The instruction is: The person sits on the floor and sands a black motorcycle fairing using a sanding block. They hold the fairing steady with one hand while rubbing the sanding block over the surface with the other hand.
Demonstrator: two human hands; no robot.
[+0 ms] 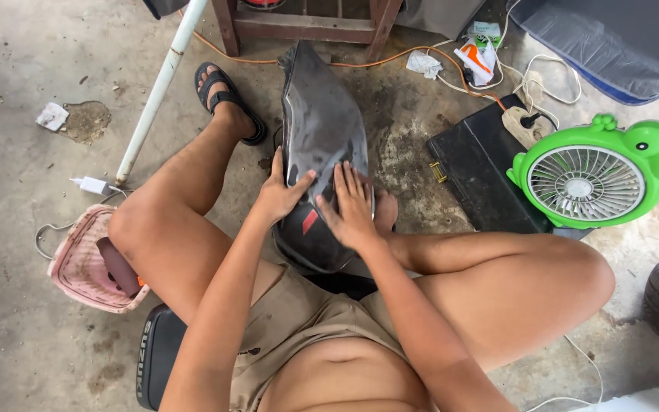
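On the concrete floor (24,343), between the seated person's bare legs, stands a large dark plastic panel (322,130), the curved body cover of a motorbike, tilted away from the person with its lower end near the lap and a small red patch low on its face. Right of the panel sits a green frog-shaped fan (600,175), and between fan and panel lies a flat black case (482,168) with a power strip (524,126) and white cables at its far end. Left of the panel, well apart, a white pipe (158,91) leans across the floor, and nearer the person a pink basket (78,263) rests by the knee. Beyond the panel is a wooden stool base (299,27) with an orange cord running past it. The left hand (280,194) grips the panel's left edge, thumb laid over the face. The right hand (351,206) lies flat on the face just beside it, fingers spread and pressed down
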